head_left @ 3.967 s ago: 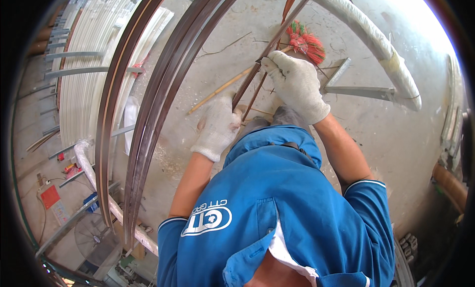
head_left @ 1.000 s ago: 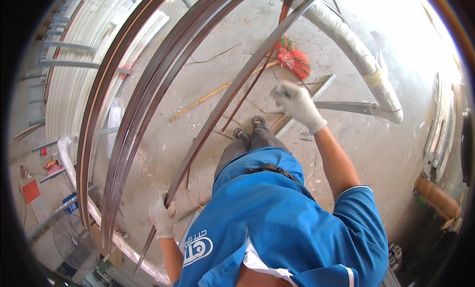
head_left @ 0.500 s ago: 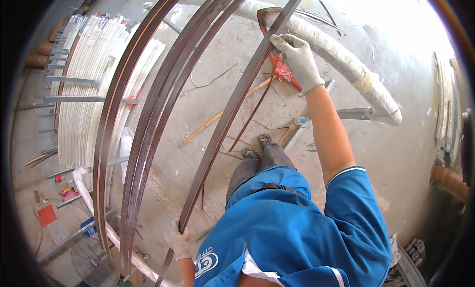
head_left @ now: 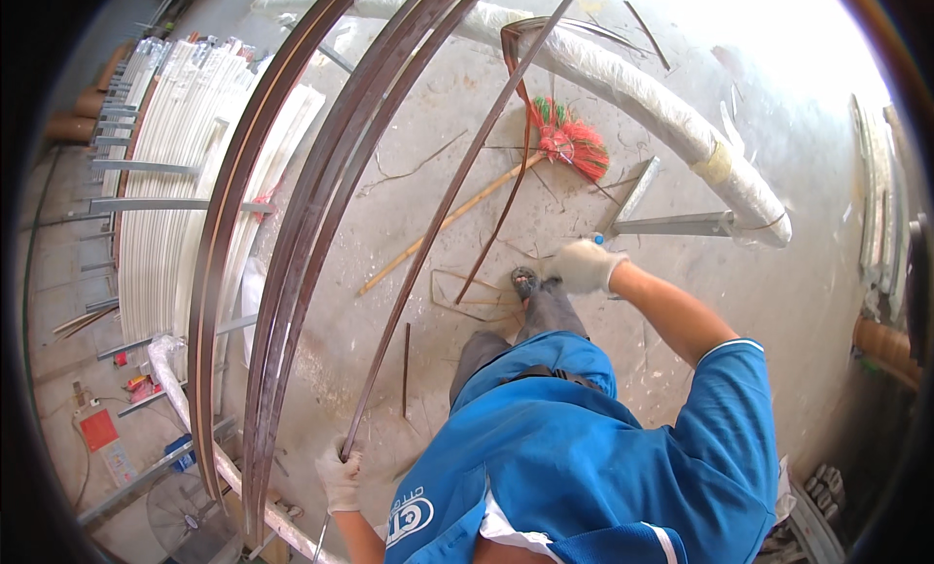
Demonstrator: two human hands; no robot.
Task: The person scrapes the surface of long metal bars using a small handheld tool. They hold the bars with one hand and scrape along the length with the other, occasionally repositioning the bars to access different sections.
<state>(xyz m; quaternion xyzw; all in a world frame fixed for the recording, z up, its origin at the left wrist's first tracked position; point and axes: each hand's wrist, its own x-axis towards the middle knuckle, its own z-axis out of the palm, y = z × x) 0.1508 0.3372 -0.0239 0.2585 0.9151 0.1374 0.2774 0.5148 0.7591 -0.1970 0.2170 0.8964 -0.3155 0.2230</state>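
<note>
Both my hands wear pale work gloves. My left hand (head_left: 339, 476) is closed around the lower end of a long, narrow dark brown strip (head_left: 428, 238), which runs slantwise up to the far edge of the view. My right hand (head_left: 582, 265) is off the strip, in front of my right thigh; its fingers are blurred and partly turned away. To the left of the held strip, several wider dark brown strips (head_left: 311, 214) stretch across in a curve, with another brown strip (head_left: 219, 263) beyond them.
A red and green broom (head_left: 574, 146) lies on the floor by a bent brown strip (head_left: 508, 190). Behind it is a long wrapped roll (head_left: 642, 97) on a grey metal support (head_left: 671, 226). White lengths (head_left: 161, 204) are stacked at left, near a fan (head_left: 190, 515). Thin offcuts (head_left: 406, 370) litter the floor.
My right hand has let go of the strip and come back toward my body, uncovering the broom head. The held strip now shows a narrower side. My left hand keeps its hold.
</note>
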